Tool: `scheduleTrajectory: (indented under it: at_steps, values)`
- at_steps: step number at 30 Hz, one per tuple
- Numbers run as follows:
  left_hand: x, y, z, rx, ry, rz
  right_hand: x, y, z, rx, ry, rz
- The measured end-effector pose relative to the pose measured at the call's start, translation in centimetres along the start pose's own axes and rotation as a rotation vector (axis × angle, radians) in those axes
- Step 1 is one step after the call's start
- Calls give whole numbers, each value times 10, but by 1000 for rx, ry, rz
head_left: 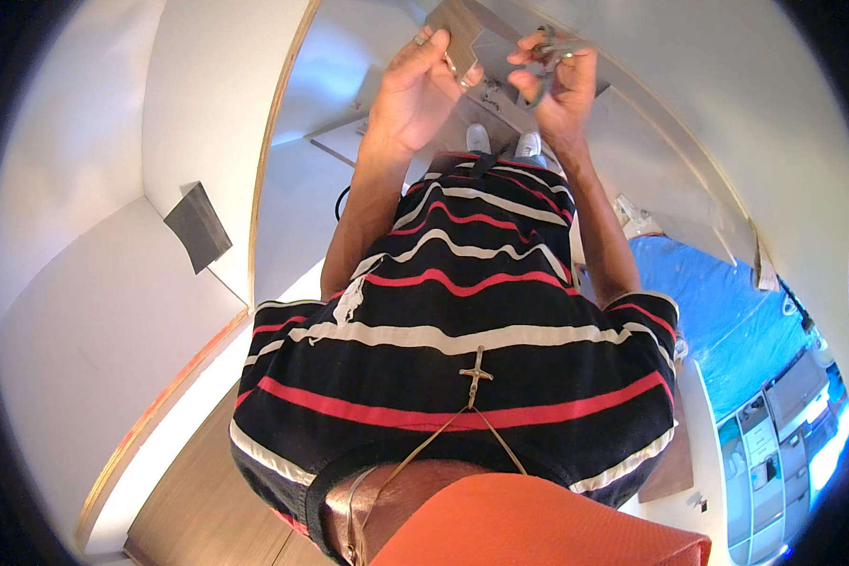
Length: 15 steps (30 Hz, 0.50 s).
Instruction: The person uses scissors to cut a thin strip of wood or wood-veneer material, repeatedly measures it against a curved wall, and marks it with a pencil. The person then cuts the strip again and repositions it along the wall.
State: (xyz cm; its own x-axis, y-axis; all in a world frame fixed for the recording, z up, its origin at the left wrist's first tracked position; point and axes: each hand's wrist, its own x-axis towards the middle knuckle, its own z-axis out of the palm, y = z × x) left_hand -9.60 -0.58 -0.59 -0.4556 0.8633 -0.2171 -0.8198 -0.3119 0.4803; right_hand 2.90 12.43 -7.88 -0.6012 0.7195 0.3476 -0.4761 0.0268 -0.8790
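Both of my hands are raised in front of me, at the top of the view. In my left hand is a flat brown piece with a notched edge, pinched between thumb and fingers. It looks like card or thin wood; I cannot tell which. My right hand, a short way to the right, has its fingers through the handles of a pair of scissors. The blades are hard to make out against the background. A gap separates the scissors from the brown piece.
White curved panels rise close on the left, with a dark grey rectangle on one. My shoes show below my hands, near small dark scraps. Blue plastic sheeting lies to the right, beside shelving.
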Motion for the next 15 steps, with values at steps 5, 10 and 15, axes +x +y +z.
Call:
scheduleTrajectory:
  at_steps: [5,10,15]
  values:
    - [-3,0,-3,214,-1,64,8,-19,5,299,30,195]
    - [4,-1,-3,266,-48,74,10,-24,8,286,-8,240]
    - [2,-6,1,400,101,119,-6,-24,19,366,13,270]
